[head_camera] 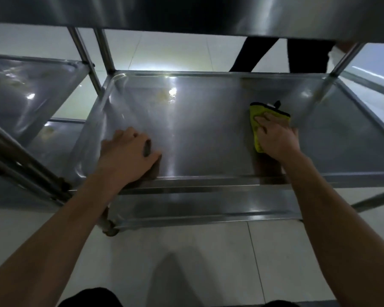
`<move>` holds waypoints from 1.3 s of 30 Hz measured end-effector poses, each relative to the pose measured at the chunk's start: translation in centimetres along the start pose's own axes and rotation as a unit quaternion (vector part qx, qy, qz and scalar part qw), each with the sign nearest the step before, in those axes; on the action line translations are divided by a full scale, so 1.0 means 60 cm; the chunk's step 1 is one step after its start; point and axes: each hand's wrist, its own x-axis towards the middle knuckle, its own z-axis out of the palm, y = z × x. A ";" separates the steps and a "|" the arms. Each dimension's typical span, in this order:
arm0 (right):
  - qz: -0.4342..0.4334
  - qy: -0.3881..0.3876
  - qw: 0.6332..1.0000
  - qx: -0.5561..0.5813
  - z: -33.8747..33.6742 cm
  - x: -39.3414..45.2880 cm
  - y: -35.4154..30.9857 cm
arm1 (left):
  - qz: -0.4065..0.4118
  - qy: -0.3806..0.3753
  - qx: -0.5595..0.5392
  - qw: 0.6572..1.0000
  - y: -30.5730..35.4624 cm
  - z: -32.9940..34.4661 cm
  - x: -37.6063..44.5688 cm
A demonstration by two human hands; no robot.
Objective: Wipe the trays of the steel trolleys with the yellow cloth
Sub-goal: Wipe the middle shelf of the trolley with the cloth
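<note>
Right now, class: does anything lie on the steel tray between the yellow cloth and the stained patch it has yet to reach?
Nothing visible: bare steel tray separates the yellow cloth from the yellowish stain.
</note>
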 end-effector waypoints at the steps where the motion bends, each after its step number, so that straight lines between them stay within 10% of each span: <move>1: -0.005 0.003 1.000 -0.003 0.003 0.000 -0.010 | -0.002 -0.004 0.002 1.000 -0.008 0.001 -0.002; 28: -0.399 -0.123 0.908 0.019 0.133 0.067 -0.557 | -0.019 0.016 -0.011 1.000 -0.075 0.021 -0.044; 39: -0.330 -0.070 0.939 0.063 0.109 0.048 -0.475 | -0.033 -0.010 0.013 0.999 -0.057 0.008 -0.043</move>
